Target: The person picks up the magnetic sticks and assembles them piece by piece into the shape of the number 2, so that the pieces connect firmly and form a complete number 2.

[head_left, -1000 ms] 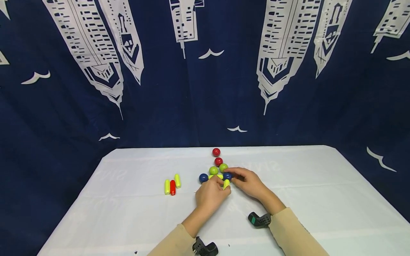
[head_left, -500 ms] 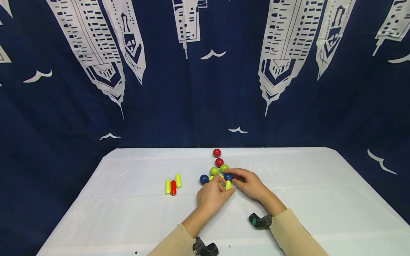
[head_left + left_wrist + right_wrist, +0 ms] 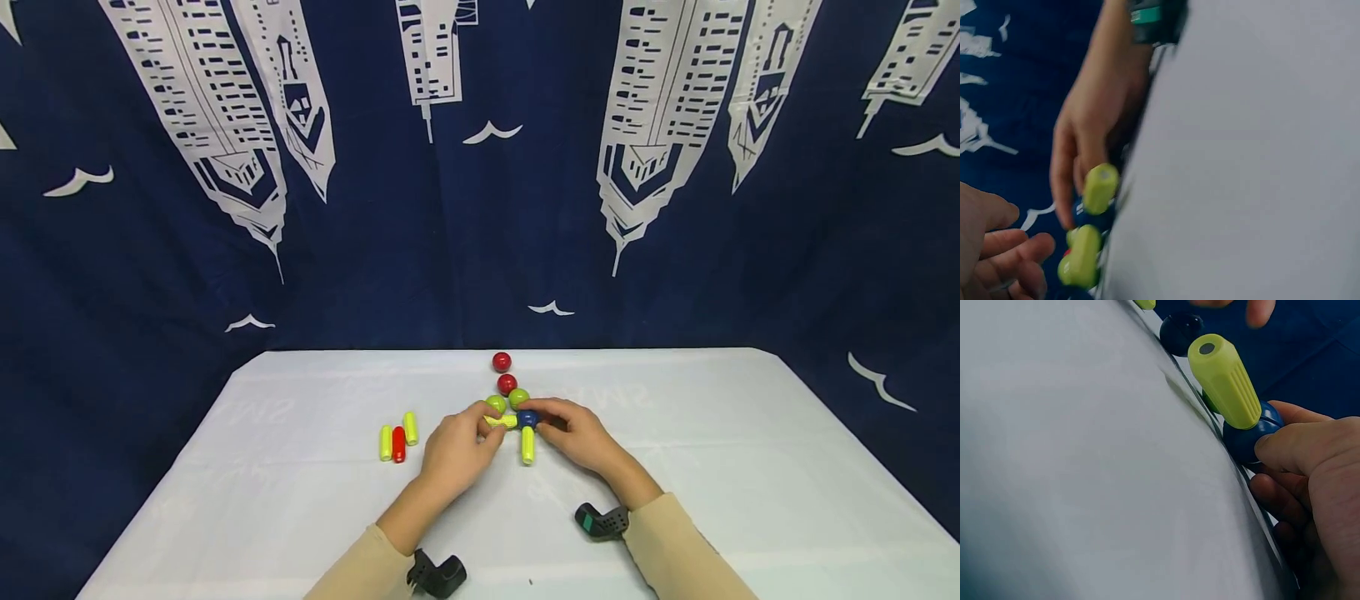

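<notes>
My right hand (image 3: 581, 429) pinches a blue ball (image 3: 1244, 440) between thumb and fingers. From this ball a yellow-green ribbed rod (image 3: 528, 447) points toward me; a dark round spot shows on its free end in the right wrist view. A second yellow rod (image 3: 501, 422) runs left from the ball. My left hand (image 3: 459, 454) is at that rod's left end, fingers apart and loosely bent, with no thing gripped in the left wrist view. Another blue ball (image 3: 1182, 334) lies below the left fingers in the right wrist view; the left hand hides it in the head view.
Two green balls (image 3: 519, 399) sit just behind the rods, with two red balls (image 3: 502, 362) in line toward the far edge. To the left lie two yellow rods (image 3: 386, 443) and a red rod (image 3: 399, 445). A white cloth covers the table (image 3: 300, 508); a dark blue curtain (image 3: 450, 275) hangs behind.
My left hand has let go of the yellow rod pointing toward me and moved left. That rod stays against the blue ball. My right hand keeps its hold.
</notes>
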`<state>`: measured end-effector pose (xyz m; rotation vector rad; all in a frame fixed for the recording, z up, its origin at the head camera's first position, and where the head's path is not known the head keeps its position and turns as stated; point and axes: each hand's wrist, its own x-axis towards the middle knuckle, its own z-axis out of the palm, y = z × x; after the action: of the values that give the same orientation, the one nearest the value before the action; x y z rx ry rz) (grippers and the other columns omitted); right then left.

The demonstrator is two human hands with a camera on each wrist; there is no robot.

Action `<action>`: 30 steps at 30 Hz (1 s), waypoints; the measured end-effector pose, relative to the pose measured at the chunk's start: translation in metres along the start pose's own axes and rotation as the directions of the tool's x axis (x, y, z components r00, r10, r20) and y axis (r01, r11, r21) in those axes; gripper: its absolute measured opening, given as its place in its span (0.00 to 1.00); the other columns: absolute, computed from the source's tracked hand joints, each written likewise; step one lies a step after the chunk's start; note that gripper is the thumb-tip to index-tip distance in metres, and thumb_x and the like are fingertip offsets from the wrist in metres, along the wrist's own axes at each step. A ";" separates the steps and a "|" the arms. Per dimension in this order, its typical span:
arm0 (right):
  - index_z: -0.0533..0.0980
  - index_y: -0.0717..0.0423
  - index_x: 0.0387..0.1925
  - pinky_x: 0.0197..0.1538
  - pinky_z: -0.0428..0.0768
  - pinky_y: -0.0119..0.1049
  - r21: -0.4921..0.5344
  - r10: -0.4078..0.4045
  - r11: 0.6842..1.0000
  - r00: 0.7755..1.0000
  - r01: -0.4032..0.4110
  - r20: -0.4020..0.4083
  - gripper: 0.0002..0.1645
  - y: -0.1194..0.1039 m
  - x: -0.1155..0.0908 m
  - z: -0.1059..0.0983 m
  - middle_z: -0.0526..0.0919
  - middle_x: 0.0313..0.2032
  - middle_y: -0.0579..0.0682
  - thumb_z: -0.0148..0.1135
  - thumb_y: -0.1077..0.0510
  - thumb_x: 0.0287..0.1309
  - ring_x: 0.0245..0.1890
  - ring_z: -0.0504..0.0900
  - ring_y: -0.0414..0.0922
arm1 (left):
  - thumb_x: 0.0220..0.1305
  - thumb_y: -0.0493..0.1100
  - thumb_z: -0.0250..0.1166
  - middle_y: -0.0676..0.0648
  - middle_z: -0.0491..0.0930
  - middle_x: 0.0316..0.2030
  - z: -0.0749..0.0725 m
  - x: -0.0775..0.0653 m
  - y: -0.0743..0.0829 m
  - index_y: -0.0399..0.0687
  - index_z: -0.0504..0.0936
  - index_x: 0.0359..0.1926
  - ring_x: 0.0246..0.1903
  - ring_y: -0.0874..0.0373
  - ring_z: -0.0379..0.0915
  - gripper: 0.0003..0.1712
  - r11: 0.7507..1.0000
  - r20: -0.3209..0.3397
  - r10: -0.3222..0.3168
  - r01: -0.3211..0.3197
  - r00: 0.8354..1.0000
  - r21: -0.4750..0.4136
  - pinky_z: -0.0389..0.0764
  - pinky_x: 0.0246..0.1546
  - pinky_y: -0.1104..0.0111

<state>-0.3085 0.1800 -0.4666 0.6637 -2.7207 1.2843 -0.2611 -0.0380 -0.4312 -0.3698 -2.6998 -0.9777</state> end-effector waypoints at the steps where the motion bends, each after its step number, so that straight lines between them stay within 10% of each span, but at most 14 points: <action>1: 0.80 0.38 0.57 0.54 0.79 0.38 -0.001 0.004 1.000 1.000 -0.004 0.002 0.24 -0.001 0.001 0.000 0.83 0.58 0.46 0.62 0.63 0.64 0.49 0.80 0.43 | 0.64 0.50 0.68 0.59 0.82 0.27 -0.005 0.002 -0.003 0.55 0.85 0.45 0.22 0.66 0.69 0.10 1.000 -0.033 0.006 -0.006 0.999 0.012 0.68 0.22 0.72; 5: 0.80 0.37 0.57 0.55 0.78 0.40 -0.011 0.015 1.000 1.000 -0.015 0.004 0.23 0.000 0.002 0.001 0.83 0.58 0.46 0.62 0.62 0.64 0.50 0.79 0.42 | 0.61 0.51 0.71 0.55 0.81 0.37 -0.018 0.006 -0.017 0.56 0.84 0.48 0.29 0.62 0.74 0.14 0.998 -0.075 -0.005 0.010 0.997 0.061 0.72 0.27 0.71; 11: 0.80 0.39 0.57 0.55 0.78 0.42 -0.008 0.024 1.000 1.000 -0.024 0.002 0.23 0.000 0.001 0.002 0.83 0.58 0.46 0.62 0.63 0.64 0.50 0.79 0.43 | 0.59 0.50 0.73 0.48 0.81 0.48 -0.013 0.006 -0.036 0.52 0.83 0.53 0.46 0.54 0.81 0.21 0.997 0.044 -0.043 0.040 0.998 0.070 0.82 0.45 0.61; 30: 0.78 0.42 0.56 0.48 0.72 0.38 -0.135 0.017 0.991 1.000 -0.014 0.020 0.24 -0.013 0.003 0.003 0.82 0.47 0.43 0.68 0.46 0.57 0.42 0.74 0.41 | 0.59 0.47 0.74 0.46 0.86 0.46 -0.003 0.007 -0.049 0.51 0.84 0.52 0.47 0.52 0.82 0.20 0.999 0.027 -0.049 0.049 0.998 0.002 0.82 0.51 0.56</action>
<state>-0.3056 0.1693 -0.4589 0.6474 -2.8042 1.0900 -0.2825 -0.0754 -0.4560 -0.3201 -2.7459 -0.9916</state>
